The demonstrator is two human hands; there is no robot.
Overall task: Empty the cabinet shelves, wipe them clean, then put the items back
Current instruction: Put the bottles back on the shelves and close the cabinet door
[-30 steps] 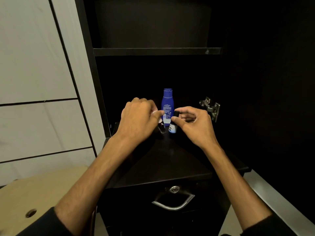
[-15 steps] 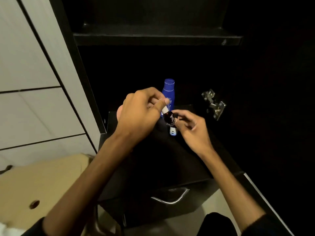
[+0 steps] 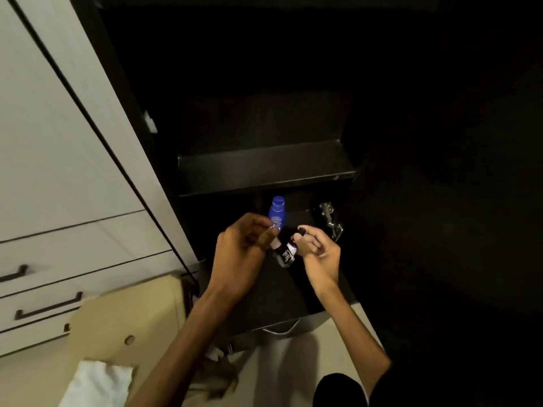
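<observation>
A small dark bottle (image 3: 286, 254) with a white label and a pale cap is held above the dark lower shelf (image 3: 282, 292) of the open cabinet. My left hand (image 3: 241, 254) pinches its cap end from the left. My right hand (image 3: 320, 254) grips its body from the right, thumb on the label. Something small and dark shows at my right index fingertip; I cannot tell what it is. A blue bottle (image 3: 277, 211) stands upright on the shelf just behind my left fingers. The upper shelf (image 3: 264, 171) looks bare.
A metal door hinge (image 3: 330, 220) sticks out right of my right hand. Below the shelf is a drawer with a metal handle (image 3: 279, 329). A cardboard box (image 3: 132, 318) and a white cloth (image 3: 94, 383) lie at lower left, beside white drawers (image 3: 47, 289).
My view has pulled back and tilted down. My left hand lifted the small dark bottle off the shelf and my right hand closed on it, after setting down a small roll-on bottle.
</observation>
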